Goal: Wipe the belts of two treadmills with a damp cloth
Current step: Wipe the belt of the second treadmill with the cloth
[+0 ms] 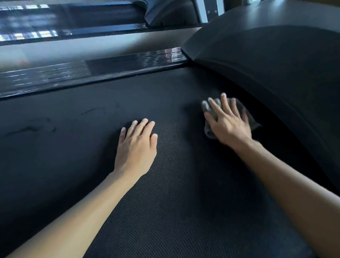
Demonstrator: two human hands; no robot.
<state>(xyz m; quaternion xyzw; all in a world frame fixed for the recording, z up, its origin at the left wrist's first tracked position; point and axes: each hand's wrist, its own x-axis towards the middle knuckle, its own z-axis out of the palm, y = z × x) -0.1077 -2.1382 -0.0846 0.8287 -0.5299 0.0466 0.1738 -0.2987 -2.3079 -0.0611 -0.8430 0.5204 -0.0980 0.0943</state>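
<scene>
The treadmill belt (162,205) lies under you. Your left hand (136,147) is nearer, flat and spread on it, holding nothing. Your right hand (228,123) is farther, fingers straight, pressing the grey cloth (209,132) onto the belt. Just past it sits the black hood (273,65); the belt runs long beside the shiny side rail (90,79).

The black belt (162,205) has a fine ribbed weave (plainest in the lit strip between the arms). A grey cloth (209,132) lies crumpled on it near the hood (273,65), with the right hand (228,123) spread flat on top. The left hand (136,147) rests palm-down on the bare belt nearby. Faint dark smears (30,128) mark the belt's left part.
</scene>
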